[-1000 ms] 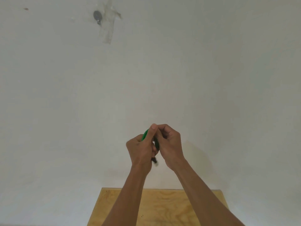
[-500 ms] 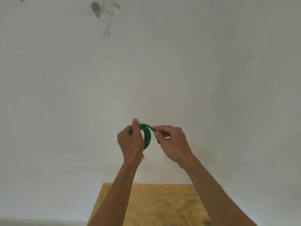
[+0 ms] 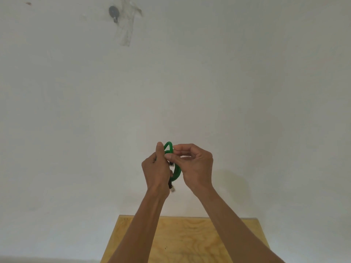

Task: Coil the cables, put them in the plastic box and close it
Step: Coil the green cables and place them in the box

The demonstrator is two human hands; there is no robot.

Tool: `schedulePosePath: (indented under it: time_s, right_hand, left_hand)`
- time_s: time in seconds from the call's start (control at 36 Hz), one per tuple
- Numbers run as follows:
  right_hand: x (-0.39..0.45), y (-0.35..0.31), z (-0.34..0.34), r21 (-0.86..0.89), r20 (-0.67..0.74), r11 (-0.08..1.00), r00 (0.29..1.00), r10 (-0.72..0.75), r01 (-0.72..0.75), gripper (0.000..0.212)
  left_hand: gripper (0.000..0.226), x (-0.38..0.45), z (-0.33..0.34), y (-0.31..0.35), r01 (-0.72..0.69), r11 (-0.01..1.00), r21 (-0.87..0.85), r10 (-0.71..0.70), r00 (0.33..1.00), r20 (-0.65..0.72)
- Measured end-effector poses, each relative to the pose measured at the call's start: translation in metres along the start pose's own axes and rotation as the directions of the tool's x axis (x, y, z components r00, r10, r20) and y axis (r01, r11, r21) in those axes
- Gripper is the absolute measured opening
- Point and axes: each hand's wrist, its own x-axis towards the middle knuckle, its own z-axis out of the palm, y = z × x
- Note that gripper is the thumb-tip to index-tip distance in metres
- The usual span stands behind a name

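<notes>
Progress: early | I see left hand [image 3: 155,170] gripping green cable [image 3: 177,172] coil mid-air above counter [image 3: 191,238] | right hand [image 3: 195,166] fingers pinching a loop | box unseen; stowing, closing left.

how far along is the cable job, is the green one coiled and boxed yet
Partly coiled, not boxed. The green cable is already in a few small loops, held in the air above the wooden table. The left hand grips the loops while the right hand pinches a strand at the top. One plug end hangs free below. No plastic box is in view, so boxing and closing remain.
</notes>
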Motion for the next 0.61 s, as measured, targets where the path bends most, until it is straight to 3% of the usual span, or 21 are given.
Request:
schedulePosePath:
  time_s: [0.08, 0.17, 0.25, 0.33, 0.5, 0.61]
  right_hand:
    - [0.002, 0.008, -0.001, -0.137, 0.014, 0.990, 1.000, -0.028, 0.029, 0.026]
    - [0.004, 0.015, -0.007, -0.125, 0.035, 0.990, 0.997, 0.071, -0.066, 0.042]
    - [0.007, 0.016, -0.012, -0.078, 0.224, 0.981, 0.955, 0.193, -0.180, 0.048]
    - [0.009, 0.015, -0.015, -0.009, 0.417, 0.961, 0.873, 0.254, -0.276, 0.033]
    - [0.017, 0.014, -0.027, -0.115, 0.543, 0.949, 0.781, 0.307, -0.294, 0.032]
    - [0.021, 0.018, -0.028, -0.249, 0.506, 0.943, 0.800, 0.323, -0.223, 0.054]
  left_hand:
    - [0.056, 0.003, -0.003, 0.002, 0.034, 0.999, -0.041, -0.033, 0.999, 0.007]
    - [0.056, 0.007, -0.005, 0.005, 0.039, 0.999, -0.014, -0.038, 0.999, 0.032]
    - [0.058, 0.008, -0.007, 0.007, 0.056, 0.998, -0.018, -0.055, 0.994, 0.093]
    - [0.055, 0.009, -0.009, 0.006, 0.066, 0.997, -0.040, -0.059, 0.987, 0.149]
    - [0.052, 0.009, -0.008, 0.002, 0.161, 0.984, -0.071, -0.146, 0.973, 0.181]
    - [0.053, 0.007, -0.006, 0.004, 0.252, 0.963, -0.097, -0.232, 0.956, 0.181]
